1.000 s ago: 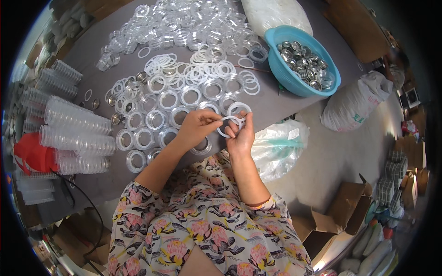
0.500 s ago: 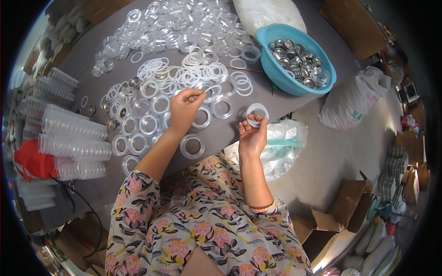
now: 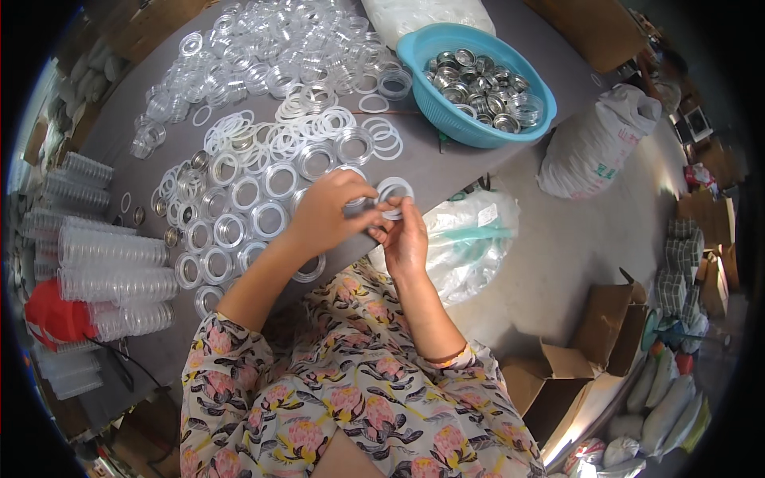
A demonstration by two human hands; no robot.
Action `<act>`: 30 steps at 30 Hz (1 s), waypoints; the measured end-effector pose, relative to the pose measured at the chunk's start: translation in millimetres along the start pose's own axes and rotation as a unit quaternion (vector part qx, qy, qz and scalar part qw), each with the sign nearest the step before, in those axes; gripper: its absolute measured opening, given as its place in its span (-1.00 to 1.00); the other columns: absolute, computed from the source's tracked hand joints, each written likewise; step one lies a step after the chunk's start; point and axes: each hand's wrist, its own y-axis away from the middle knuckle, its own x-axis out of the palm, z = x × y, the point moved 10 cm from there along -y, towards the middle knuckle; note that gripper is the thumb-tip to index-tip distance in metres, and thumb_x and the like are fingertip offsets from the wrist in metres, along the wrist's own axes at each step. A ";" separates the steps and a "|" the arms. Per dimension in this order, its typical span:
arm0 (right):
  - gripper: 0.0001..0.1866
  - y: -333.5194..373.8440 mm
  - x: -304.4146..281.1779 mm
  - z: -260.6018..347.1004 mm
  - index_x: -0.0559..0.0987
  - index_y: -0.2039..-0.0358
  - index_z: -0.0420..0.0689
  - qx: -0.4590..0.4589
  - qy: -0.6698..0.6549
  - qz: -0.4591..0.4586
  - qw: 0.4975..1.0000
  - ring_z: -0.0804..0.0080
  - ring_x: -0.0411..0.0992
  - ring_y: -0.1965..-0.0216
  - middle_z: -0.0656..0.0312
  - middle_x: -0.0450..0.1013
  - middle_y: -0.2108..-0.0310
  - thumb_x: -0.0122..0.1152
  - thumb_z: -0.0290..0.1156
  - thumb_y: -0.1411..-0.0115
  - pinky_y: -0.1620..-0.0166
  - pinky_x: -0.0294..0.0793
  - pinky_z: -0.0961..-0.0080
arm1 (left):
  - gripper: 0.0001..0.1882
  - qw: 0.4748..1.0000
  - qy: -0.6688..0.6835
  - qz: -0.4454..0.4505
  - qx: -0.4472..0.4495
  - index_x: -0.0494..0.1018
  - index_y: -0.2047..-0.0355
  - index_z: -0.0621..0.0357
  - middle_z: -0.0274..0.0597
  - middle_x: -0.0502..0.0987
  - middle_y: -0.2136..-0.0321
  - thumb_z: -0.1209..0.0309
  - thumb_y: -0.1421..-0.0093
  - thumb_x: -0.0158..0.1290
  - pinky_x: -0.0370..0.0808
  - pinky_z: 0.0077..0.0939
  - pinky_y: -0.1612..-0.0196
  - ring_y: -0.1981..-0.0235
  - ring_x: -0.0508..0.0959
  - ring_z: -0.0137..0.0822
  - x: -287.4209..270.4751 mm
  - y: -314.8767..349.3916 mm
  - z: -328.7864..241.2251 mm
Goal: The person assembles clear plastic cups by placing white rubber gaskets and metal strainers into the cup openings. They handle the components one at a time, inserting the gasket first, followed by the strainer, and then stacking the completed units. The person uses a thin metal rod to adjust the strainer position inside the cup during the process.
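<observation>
My right hand (image 3: 406, 243) is palm up, fingers and thumb closed on a whitish, see-through plastic ring (image 3: 394, 184) held above the table's edge. Against its lower left side, my left hand (image 3: 331, 209) reaches in with thumb and fingers pinched together; whatever is between those tips is blurred. Clear plastic rings (image 3: 269, 219) lie flat in rows beside and beyond my left forearm. Behind them spreads a loose pile of thin white flat rings (image 3: 333, 118), with a few metal ones among them. Part of the rows is hidden under my left hand.
Clear round plastic pieces (image 3: 239, 68) heap at the back. A blue basket (image 3: 434, 107) of metal lids stands right, near a white sack (image 3: 594, 147). Stacked clear pieces (image 3: 119, 283) and a red object (image 3: 57, 315) are left. An open carton (image 3: 594, 350) stands lower right.
My left hand, which was pinching a thin white ring over the rows, has come right to meet my right hand. My right hand has moved left with its ring. The whole view has shifted.
</observation>
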 end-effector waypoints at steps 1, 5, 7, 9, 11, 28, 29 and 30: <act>-0.68 0.6 6.4 -2.7 0.37 0.27 -0.18 0.011 0.011 0.010 1.000 0.44 0.43 0.47 0.16 0.41 0.39 -0.14 -0.16 -0.25 0.43 0.50 0.52 | -0.84 0.999 0.048 0.007 -0.002 0.47 0.46 0.12 -0.22 0.42 0.48 0.45 0.12 0.12 0.35 -0.36 0.30 0.37 0.42 -0.20 1.3 -1.3 -10.2; -0.65 4.6 27.5 -10.1 0.37 0.23 -0.24 0.053 -0.031 0.091 0.994 0.38 0.46 0.31 0.13 0.41 0.33 -0.12 -0.17 -0.24 0.36 0.53 0.50 | -0.79 0.998 -0.061 -0.008 -0.020 0.49 0.41 0.12 -0.26 0.43 0.48 0.44 0.14 0.16 0.35 -0.42 0.35 0.42 0.43 -0.27 10.2 6.9 -1.5; -0.65 5.5 31.8 -12.3 0.37 0.24 -0.24 0.071 -0.035 0.103 0.992 0.38 0.46 0.29 0.12 0.41 0.32 -0.11 -0.17 -0.23 0.36 0.53 0.50 | -0.77 0.991 -0.127 -0.032 0.014 0.50 0.40 0.11 -0.27 0.43 0.49 0.44 0.15 0.17 0.36 -0.49 0.41 0.48 0.43 -0.33 9.4 11.6 -1.2; -0.67 4.1 31.3 -14.8 0.37 0.25 -0.23 0.082 0.000 0.084 0.993 0.39 0.45 0.28 0.11 0.41 0.30 -0.10 -0.17 -0.23 0.35 0.53 0.50 | -0.81 0.996 0.012 -0.042 -0.072 0.50 0.42 0.14 -0.28 0.44 0.54 0.44 0.11 0.16 0.35 -0.55 0.48 0.54 0.45 -0.35 5.1 15.3 14.9; -0.67 -0.7 22.5 -13.4 0.37 0.27 -0.22 0.060 0.038 0.071 0.995 0.38 0.45 0.29 0.09 0.41 0.29 -0.10 -0.17 -0.23 0.35 0.53 0.49 | -0.83 0.968 0.173 -0.061 -0.173 0.50 0.42 0.19 -0.29 0.47 0.57 0.44 0.07 0.15 0.33 -0.62 0.54 0.59 0.46 -0.41 6.8 21.0 41.0; -0.69 -8.6 4.0 4.5 0.38 0.31 -0.19 0.046 0.023 0.028 0.998 0.39 0.45 0.35 0.09 0.42 0.32 -0.09 -0.17 -0.22 0.42 0.50 0.52 | -0.77 0.894 0.107 -0.145 -0.411 0.47 0.38 0.30 -0.21 0.51 0.61 0.48 0.09 0.16 0.33 -0.68 0.67 0.64 0.45 -0.54 -52.5 34.1 173.9; -0.69 -9.1 3.1 4.9 0.38 0.31 -0.19 0.045 0.020 0.029 0.998 0.39 0.45 0.35 0.09 0.42 0.32 -0.09 -0.17 -0.22 0.42 0.50 0.52 | -0.77 0.910 0.065 -0.138 -0.386 0.48 0.39 0.28 -0.22 0.51 0.62 0.47 0.10 0.16 0.35 -0.65 0.63 0.63 0.45 -0.52 -54.6 30.7 170.9; -0.69 -9.7 3.2 5.8 0.38 0.31 -0.19 0.043 0.017 0.030 0.998 0.39 0.45 0.35 0.09 0.42 0.32 -0.09 -0.17 -0.22 0.42 0.50 0.51 | -0.78 0.924 0.024 -0.131 -0.359 0.48 0.40 0.26 -0.22 0.51 0.63 0.47 0.12 0.17 0.37 -0.61 0.59 0.62 0.46 -0.50 -56.1 26.8 167.6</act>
